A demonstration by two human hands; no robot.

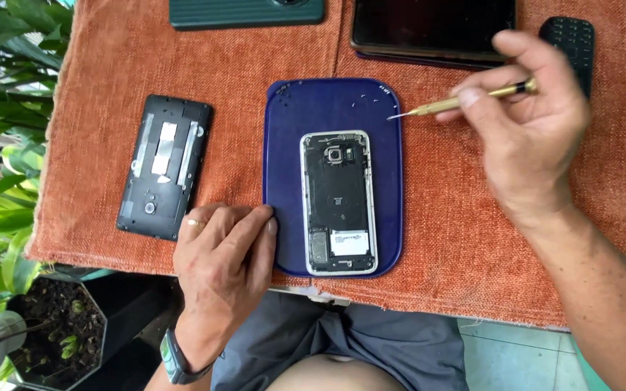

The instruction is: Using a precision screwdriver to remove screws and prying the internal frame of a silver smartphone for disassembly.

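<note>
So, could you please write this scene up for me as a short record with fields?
Surface: orange cloth over a table
Mat: blue mat, small screws near its top edge
Centre: opened phone, back off, lying on the mat
Left hand: resting on the cloth, fingertips at the mat's left edge
Right hand: holding a brass screwdriver, tip above the mat's upper right edge
Left of mat: black back cover, inner side up
Far edge: other devices, partly cut off

A rust-orange woven cloth (96,80) covers the table; a black phone back cover (164,166) lies on its left part; a dark green case (246,12), a dark tablet (429,29) and a black keypad handset (570,40) line the far edge; a potted plant (45,326) stands lower left.
</note>
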